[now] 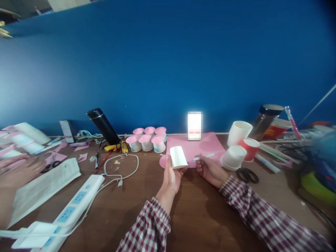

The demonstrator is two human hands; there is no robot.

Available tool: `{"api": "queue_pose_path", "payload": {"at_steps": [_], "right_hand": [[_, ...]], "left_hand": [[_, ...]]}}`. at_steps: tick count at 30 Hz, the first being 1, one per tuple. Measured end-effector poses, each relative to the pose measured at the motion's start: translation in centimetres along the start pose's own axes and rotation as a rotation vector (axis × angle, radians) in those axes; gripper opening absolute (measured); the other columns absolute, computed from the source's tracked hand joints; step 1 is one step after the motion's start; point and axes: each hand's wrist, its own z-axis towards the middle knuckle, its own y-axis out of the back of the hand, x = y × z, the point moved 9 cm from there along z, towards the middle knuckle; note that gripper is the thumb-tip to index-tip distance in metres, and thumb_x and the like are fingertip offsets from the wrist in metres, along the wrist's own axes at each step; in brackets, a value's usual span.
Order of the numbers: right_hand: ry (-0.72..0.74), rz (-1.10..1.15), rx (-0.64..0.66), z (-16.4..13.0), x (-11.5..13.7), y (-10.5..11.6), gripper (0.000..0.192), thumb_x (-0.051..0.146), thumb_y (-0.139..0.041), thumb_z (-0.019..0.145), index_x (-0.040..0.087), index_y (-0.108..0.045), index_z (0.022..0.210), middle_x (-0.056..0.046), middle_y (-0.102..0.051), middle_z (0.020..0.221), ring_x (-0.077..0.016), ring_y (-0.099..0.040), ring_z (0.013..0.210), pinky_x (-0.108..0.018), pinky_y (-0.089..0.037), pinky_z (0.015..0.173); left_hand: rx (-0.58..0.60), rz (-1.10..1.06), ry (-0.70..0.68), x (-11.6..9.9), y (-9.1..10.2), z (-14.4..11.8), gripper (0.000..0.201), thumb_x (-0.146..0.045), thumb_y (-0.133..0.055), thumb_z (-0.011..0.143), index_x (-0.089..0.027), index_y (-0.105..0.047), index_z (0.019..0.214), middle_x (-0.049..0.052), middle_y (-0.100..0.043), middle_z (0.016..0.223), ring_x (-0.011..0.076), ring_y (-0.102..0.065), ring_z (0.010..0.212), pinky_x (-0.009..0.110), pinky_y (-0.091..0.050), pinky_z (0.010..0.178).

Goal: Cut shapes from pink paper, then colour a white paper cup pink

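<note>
Head view, left to right: another person's blurred hand [22,169] rests at the far left edge of the brown desk [199,213], near scissors [51,166] and a folded printed sheet [43,185]. A white power strip [75,203] runs along the front, its cable looping toward a yellow glue gun [117,147] and a tilted black flask [103,126]. Six pink-topped cups [147,140] cluster against the blue wall. At centre, the wearer's left hand [172,176], in a checked sleeve, is closed around a white paper cup [178,157], held on its side just above the near edge of a pink sheet [194,147]. Just beside it, the right hand [208,169] is closed on a white pen [204,157] whose length lies over the pink sheet; the two hands are near each other but apart. Further right stand white cups [233,157] and a red cup [249,148], with black scissors [248,175] before them and a dark-lidded jar [266,120] behind.
</note>
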Motion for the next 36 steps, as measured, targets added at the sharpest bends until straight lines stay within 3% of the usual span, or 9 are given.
{"api": "queue_pose_path", "payload": {"at_steps": [36], "right_hand": [[0.034,-0.055,-0.021,-0.16,0.13,0.03,0.016,0.029,-0.072,0.074,0.016,-0.063,0.075,0.002,-0.058,0.062,-0.0062,-0.051,0.053,-0.016,-0.043,0.046]], "left_hand": [[0.005,-0.008,-0.005,0.13,0.07,0.01,0.045,-0.049,-0.05,0.082,-0.016,-0.056,0.112,0.012,-0.064,0.104,0.0183,-0.062,0.078,0.029,-0.052,0.06]]}}
